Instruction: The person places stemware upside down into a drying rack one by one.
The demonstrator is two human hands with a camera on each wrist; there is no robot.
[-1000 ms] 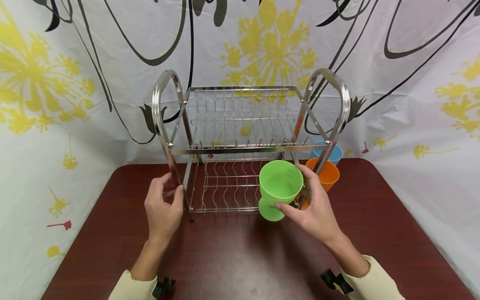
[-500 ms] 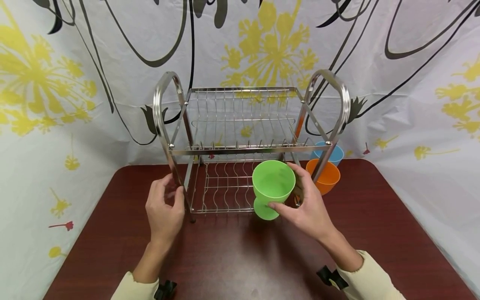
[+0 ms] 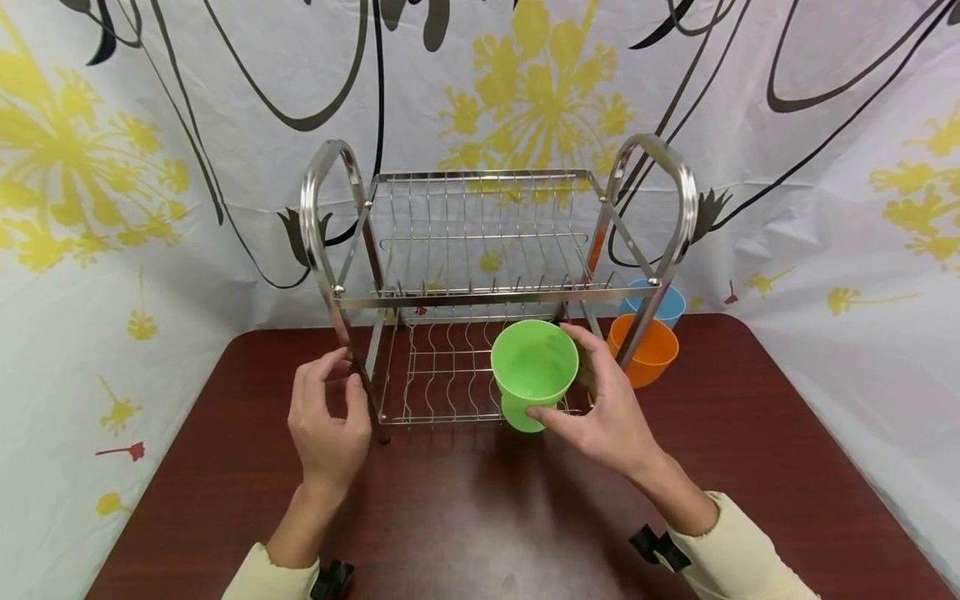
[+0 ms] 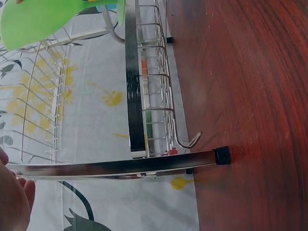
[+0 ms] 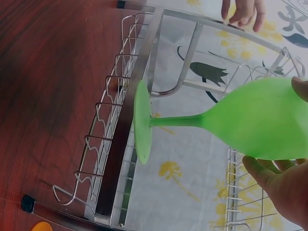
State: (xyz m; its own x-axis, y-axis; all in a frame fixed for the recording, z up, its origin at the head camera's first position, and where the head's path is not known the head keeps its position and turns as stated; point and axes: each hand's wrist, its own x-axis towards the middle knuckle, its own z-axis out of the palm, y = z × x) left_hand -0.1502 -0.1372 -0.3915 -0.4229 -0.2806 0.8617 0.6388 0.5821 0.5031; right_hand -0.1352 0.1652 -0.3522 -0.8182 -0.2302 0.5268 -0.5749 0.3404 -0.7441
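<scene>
My right hand (image 3: 600, 408) holding a green goblet (image 3: 534, 358) before a metal rack (image 3: 465, 298); my left hand (image 3: 326, 421) gripping its post (image 3: 340, 321)

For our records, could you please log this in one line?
right hand: holds goblet off table; left hand: holds rack; orange cup, blue cup: beside rack

Two cream sleeves (image 3: 738, 552); small black fittings (image 3: 332, 579) beside them, possibly camera mounts.
</scene>
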